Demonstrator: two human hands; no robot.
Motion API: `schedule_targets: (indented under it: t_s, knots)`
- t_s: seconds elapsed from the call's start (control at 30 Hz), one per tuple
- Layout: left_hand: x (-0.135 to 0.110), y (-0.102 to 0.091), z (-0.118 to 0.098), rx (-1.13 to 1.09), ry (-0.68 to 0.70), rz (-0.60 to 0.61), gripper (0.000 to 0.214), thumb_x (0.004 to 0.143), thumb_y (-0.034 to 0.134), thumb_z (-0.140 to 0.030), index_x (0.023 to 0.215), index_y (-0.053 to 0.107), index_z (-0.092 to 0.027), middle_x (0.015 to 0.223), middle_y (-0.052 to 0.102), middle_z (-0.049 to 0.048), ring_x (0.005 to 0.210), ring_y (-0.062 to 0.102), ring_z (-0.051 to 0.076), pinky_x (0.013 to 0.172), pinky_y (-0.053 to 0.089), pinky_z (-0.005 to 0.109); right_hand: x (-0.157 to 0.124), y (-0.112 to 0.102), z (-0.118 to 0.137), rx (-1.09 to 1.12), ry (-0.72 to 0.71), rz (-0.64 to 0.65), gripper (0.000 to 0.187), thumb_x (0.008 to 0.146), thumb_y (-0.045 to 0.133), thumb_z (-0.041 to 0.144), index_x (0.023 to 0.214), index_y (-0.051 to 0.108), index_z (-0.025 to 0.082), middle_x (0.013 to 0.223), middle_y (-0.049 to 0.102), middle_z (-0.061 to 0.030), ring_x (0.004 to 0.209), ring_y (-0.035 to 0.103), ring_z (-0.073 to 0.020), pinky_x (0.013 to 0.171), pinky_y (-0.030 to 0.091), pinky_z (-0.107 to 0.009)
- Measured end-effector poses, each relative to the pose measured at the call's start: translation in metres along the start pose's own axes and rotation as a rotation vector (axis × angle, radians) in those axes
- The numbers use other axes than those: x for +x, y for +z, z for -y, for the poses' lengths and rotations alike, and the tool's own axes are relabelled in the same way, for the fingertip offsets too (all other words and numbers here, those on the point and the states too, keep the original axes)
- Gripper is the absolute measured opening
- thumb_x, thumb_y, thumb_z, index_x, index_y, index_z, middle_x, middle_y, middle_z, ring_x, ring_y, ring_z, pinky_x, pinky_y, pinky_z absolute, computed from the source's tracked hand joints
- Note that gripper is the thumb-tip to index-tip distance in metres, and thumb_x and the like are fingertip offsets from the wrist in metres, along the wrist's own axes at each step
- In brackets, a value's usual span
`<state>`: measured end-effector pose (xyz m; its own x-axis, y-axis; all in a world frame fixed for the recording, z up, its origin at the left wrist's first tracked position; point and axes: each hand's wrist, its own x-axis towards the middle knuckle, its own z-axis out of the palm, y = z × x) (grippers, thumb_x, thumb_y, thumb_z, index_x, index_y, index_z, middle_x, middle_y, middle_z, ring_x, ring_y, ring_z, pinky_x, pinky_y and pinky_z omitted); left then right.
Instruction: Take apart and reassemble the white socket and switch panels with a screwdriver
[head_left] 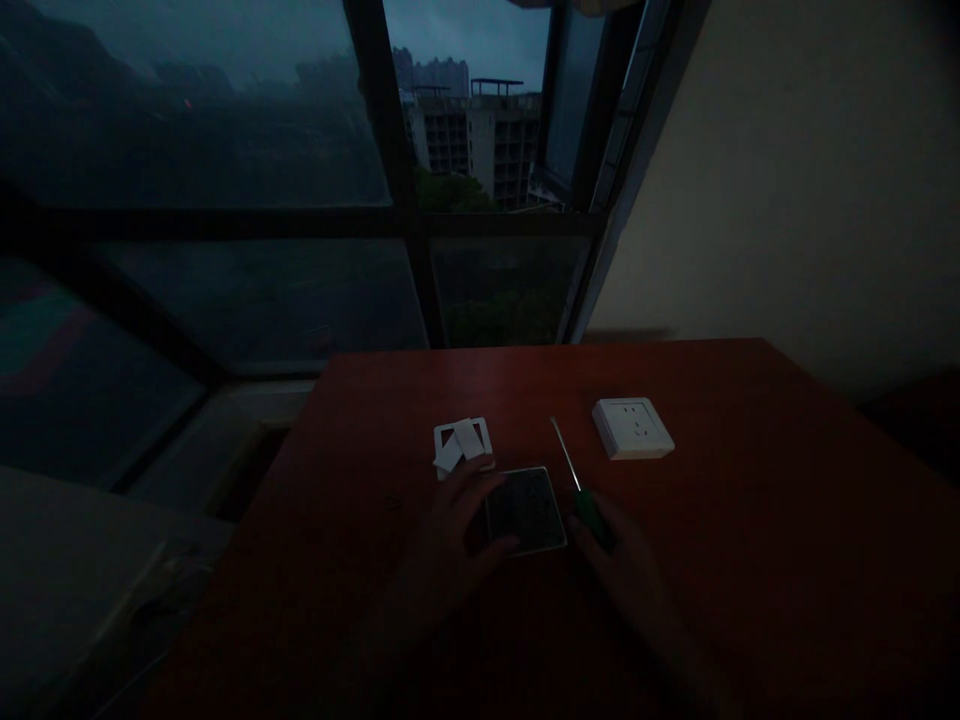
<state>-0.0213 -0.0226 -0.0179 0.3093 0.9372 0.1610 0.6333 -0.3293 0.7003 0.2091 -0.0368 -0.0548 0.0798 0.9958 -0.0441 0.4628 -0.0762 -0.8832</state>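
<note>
A dark square switch panel (526, 508) with a thin white rim lies on the table in front of me. My left hand (459, 525) grips its left side, with the thumb at the near edge and the fingers at the far edge. In my right hand (621, 555) is a screwdriver (589, 510) with a green handle, its metal shaft pointing up and away, apart from the panel. Just beyond my left fingers lies a white square frame (486, 436) with loose white plates (468, 440) on it. The room is dim, so fine detail on the panel is hard to see.
A white socket box (636, 428) stands at the right on the red-brown table (705, 375). Small dark pieces, perhaps screws (393, 502), lie to the left. Behind the table are a dark-framed window (416, 225) and a pale wall (772, 190).
</note>
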Motion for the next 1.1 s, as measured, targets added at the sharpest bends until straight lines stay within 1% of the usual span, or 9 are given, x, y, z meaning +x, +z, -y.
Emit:
schedule_targets:
  t_s: [0.17, 0.23, 0.33, 0.4, 0.5, 0.6, 0.83, 0.97, 1.1]
  knots:
    - [-0.013, -0.034, 0.028, 0.303, -0.152, -0.184, 0.033, 0.088, 0.053, -0.032, 0.120, 0.055, -0.026, 0.128, 0.054, 0.0070, 0.113, 0.055, 0.027, 0.096, 0.047, 0.044, 0.001, 0.000, 0.000, -0.010, 0.020, -0.001, 0.038, 0.081, 0.057, 0.044, 0.109, 0.065, 0.019, 0.111, 0.069, -0.0104, 0.100, 0.063, -0.0279, 0.091, 0.049, -0.042]
    - [-0.021, -0.050, 0.043, 0.424, -0.214, -0.185, 0.026, 0.090, 0.048, -0.033, 0.111, 0.059, -0.024, 0.118, 0.060, 0.0081, 0.105, 0.059, 0.028, 0.091, 0.048, 0.044, 0.001, 0.000, 0.001, -0.014, 0.028, -0.012, 0.037, 0.080, 0.057, 0.043, 0.107, 0.066, 0.019, 0.110, 0.069, -0.0106, 0.099, 0.064, -0.0282, 0.090, 0.049, -0.042]
    - [-0.033, -0.069, 0.057, 0.510, -0.291, -0.072, 0.026, 0.093, 0.042, -0.036, 0.102, 0.062, -0.024, 0.106, 0.066, 0.0059, 0.094, 0.063, 0.026, 0.083, 0.049, 0.040, 0.001, 0.000, 0.001, -0.017, 0.037, -0.018, 0.039, 0.079, 0.058, 0.044, 0.108, 0.066, 0.018, 0.110, 0.069, -0.0110, 0.099, 0.064, -0.0285, 0.091, 0.049, -0.043]
    - [-0.037, -0.075, 0.061, 0.530, -0.340, -0.007, 0.027, 0.093, 0.041, -0.036, 0.101, 0.064, -0.024, 0.104, 0.066, 0.0049, 0.093, 0.063, 0.025, 0.081, 0.049, 0.038, 0.001, 0.000, 0.001, -0.014, 0.046, -0.018, 0.042, 0.079, 0.058, 0.045, 0.110, 0.065, 0.017, 0.112, 0.068, -0.0113, 0.101, 0.064, -0.0288, 0.092, 0.048, -0.044]
    - [-0.039, -0.075, 0.062, 0.513, -0.374, 0.040, 0.026, 0.091, 0.043, -0.033, 0.104, 0.064, -0.025, 0.108, 0.065, 0.0044, 0.096, 0.062, 0.024, 0.083, 0.048, 0.036, 0.001, 0.000, 0.002, -0.005, 0.051, -0.018, 0.043, 0.079, 0.058, 0.045, 0.110, 0.066, 0.017, 0.113, 0.068, -0.0112, 0.102, 0.063, -0.0292, 0.092, 0.048, -0.043]
    - [-0.038, -0.068, 0.064, 0.486, -0.352, 0.060, 0.028, 0.092, 0.039, -0.029, 0.104, 0.064, -0.023, 0.108, 0.064, 0.0055, 0.097, 0.061, 0.023, 0.085, 0.048, 0.036, 0.000, 0.000, 0.003, -0.003, 0.042, -0.014, 0.042, 0.079, 0.058, 0.046, 0.109, 0.066, 0.018, 0.112, 0.069, -0.0111, 0.103, 0.063, -0.0291, 0.092, 0.048, -0.043]
    - [-0.043, -0.057, 0.066, 0.453, -0.281, 0.005, 0.027, 0.092, 0.036, -0.026, 0.100, 0.061, -0.021, 0.108, 0.064, 0.0082, 0.099, 0.060, 0.024, 0.088, 0.048, 0.040, 0.001, 0.001, 0.002, -0.011, 0.036, -0.019, 0.039, 0.079, 0.057, 0.044, 0.108, 0.066, 0.019, 0.110, 0.069, -0.0102, 0.099, 0.064, -0.0284, 0.090, 0.049, -0.042]
    - [-0.047, -0.052, 0.059, 0.399, -0.328, -0.018, 0.026, 0.092, 0.037, -0.027, 0.101, 0.060, -0.021, 0.106, 0.067, 0.0082, 0.096, 0.063, 0.024, 0.086, 0.050, 0.041, 0.002, 0.001, 0.001, -0.038, 0.031, 0.014, 0.041, 0.081, 0.055, 0.044, 0.111, 0.064, 0.017, 0.113, 0.067, -0.0118, 0.102, 0.062, -0.0285, 0.091, 0.048, -0.041]
    - [-0.043, -0.047, 0.044, 0.300, -0.217, -0.052, 0.019, 0.090, 0.043, -0.028, 0.094, 0.061, -0.023, 0.098, 0.068, 0.0043, 0.087, 0.065, 0.021, 0.079, 0.052, 0.034, 0.001, 0.000, 0.001, -0.041, 0.042, 0.030, 0.042, 0.082, 0.054, 0.044, 0.112, 0.062, 0.016, 0.113, 0.066, -0.0123, 0.103, 0.061, -0.0285, 0.092, 0.047, -0.042]
